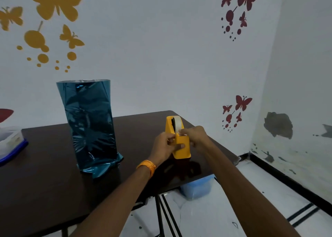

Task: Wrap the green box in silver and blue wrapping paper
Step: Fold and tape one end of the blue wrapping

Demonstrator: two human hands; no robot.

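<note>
Yellow tape dispenser (pixel 181 147) stands on the dark bench (pixel 45 183), near its right corner. Left hand (pixel 164 144) grips the dispenser body, thumb across the near face; we judge this steadies it against the pull. Right hand (pixel 195 134) is closed at the cutter, fingertips seemingly pinching the free end of the tape (pixel 177 122). The strip itself is too small to confirm.

Left of the dispenser, well apart, the blue wrapping paper (pixel 89 122) stands as a tall upright sleeve. Its top is open with a silver edge showing, and its bottom is loosely flared. The green box is presumably inside, though no green shows. Both ends look unsealed, hence the tape.

Far left of the dispenser, a plastic container (pixel 10 139) is cut off by the frame.
</note>
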